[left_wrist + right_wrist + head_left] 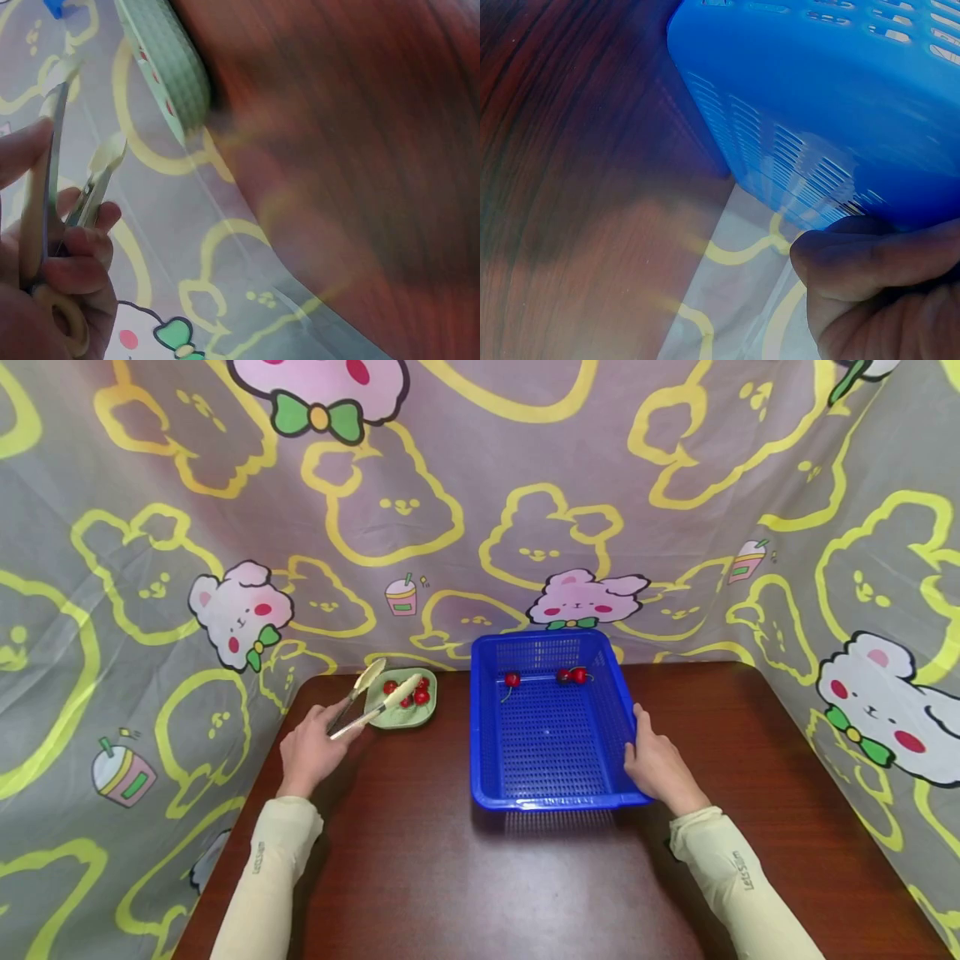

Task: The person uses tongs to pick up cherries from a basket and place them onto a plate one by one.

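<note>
In the head view my left hand holds a pair of tongs with cream tips, their two arms spread apart. The tips overlap a small green dish that holds several red cherries. From the left wrist, fingers curl round the tongs, and the dish shows its textured outer wall. My right hand grips the right side of a blue plastic basket, thumb at the rim. Inside the basket lie a single cherry on the left and a pair of cherries toward the right.
A dark brown wooden table carries the dish and the basket. Patterned cloth with cartoon bears and rabbits hangs close along the table's back and both sides. The basket stands near the back edge, right of the dish.
</note>
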The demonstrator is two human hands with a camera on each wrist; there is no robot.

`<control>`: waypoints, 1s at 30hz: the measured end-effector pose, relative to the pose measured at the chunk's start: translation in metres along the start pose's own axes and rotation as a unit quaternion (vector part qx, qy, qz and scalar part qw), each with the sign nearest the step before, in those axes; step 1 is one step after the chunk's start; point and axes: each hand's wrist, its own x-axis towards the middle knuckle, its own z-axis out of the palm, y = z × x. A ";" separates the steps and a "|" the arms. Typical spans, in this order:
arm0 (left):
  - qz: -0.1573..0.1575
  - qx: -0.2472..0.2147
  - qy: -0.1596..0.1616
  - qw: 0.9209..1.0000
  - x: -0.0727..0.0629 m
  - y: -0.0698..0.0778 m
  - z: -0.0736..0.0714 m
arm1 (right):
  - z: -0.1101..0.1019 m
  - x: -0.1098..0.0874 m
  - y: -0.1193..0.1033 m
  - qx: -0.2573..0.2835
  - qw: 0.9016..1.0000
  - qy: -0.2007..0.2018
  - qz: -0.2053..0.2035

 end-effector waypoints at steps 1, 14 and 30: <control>0.000 -0.002 0.003 1.000 0.000 0.003 -0.001 | 0.000 0.000 0.000 0.000 1.000 0.000 0.000; 0.032 -0.045 0.015 0.998 0.002 0.042 -0.006 | 0.000 0.000 0.001 -0.001 1.000 0.002 0.000; 0.078 -0.052 0.000 0.996 0.008 0.077 -0.003 | 0.000 0.000 -0.002 -0.001 1.000 0.002 0.001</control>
